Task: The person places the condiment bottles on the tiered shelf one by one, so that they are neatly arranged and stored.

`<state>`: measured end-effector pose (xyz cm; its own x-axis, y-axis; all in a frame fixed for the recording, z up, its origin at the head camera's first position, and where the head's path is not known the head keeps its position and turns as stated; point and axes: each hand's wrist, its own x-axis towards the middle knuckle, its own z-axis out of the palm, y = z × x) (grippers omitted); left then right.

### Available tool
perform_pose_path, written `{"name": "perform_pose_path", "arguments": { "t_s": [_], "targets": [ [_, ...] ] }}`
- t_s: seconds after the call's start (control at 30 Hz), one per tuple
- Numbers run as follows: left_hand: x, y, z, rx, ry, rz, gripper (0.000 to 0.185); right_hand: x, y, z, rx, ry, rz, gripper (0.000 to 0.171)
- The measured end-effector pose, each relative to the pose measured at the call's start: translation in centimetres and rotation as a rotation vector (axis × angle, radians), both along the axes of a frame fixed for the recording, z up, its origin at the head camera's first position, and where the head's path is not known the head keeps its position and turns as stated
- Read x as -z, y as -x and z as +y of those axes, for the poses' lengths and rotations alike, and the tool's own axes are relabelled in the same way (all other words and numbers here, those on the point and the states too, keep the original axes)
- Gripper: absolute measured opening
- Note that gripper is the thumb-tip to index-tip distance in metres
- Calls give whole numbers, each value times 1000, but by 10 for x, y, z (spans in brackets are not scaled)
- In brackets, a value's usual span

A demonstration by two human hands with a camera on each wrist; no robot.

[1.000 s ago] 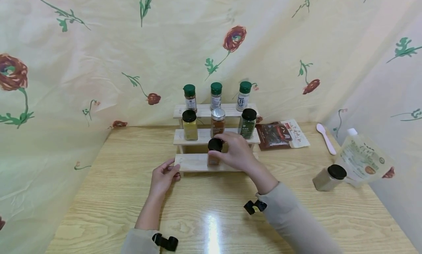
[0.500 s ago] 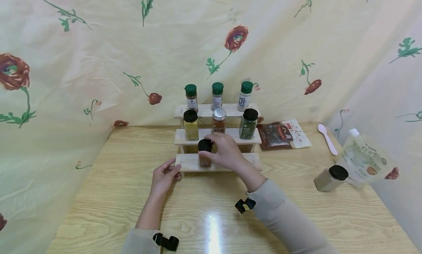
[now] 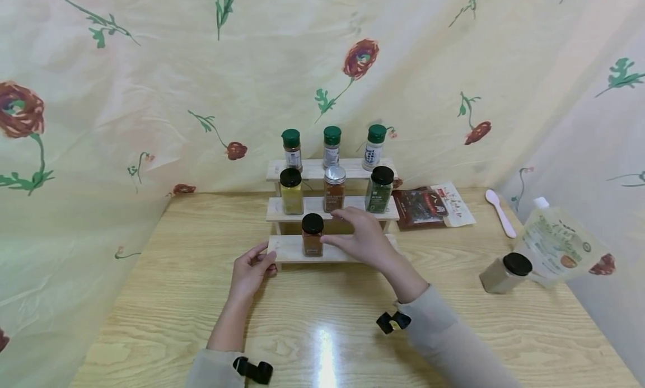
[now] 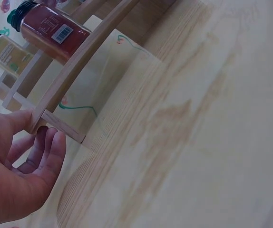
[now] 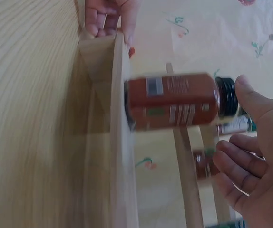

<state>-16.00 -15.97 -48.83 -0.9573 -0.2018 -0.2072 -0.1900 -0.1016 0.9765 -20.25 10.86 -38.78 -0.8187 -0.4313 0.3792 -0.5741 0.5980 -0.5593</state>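
Observation:
A three-tier wooden spice rack (image 3: 292,249) stands at the back of the table. On its lowest step stands a black-lidded jar of orange-brown spice (image 3: 312,235), also seen in the right wrist view (image 5: 174,100) and the left wrist view (image 4: 51,31). My right hand (image 3: 353,234) hovers open just right of that jar, fingers spread and off the glass (image 5: 250,156). My left hand (image 3: 253,266) holds the left end of the lowest step, thumb on the corner and fingers curled under it (image 4: 22,161).
Yellow (image 3: 291,191), red-brown (image 3: 333,187) and green (image 3: 380,188) jars fill the middle step; three green-lidded bottles stand on top. At right lie a red packet (image 3: 430,206), a pink spoon (image 3: 499,211), a pouch (image 3: 554,245) and a grey jar (image 3: 504,271). Floral cloth hangs behind.
My right hand slid the orange-brown jar left along the lowest step, then let go and drew back to the right. The left hand kept its hold.

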Motion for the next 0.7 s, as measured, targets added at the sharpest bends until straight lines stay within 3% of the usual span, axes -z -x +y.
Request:
{"name": "perform_pose_path", "arguments": {
  "t_s": [0.33,0.7],
  "targets": [
    [1,0,0,0,-8,0,41,14,-6,45,19,19,-7,41],
    [1,1,0,-1,-8,-3,41,12,-14,79,62,5,58,41]
  ]
}}
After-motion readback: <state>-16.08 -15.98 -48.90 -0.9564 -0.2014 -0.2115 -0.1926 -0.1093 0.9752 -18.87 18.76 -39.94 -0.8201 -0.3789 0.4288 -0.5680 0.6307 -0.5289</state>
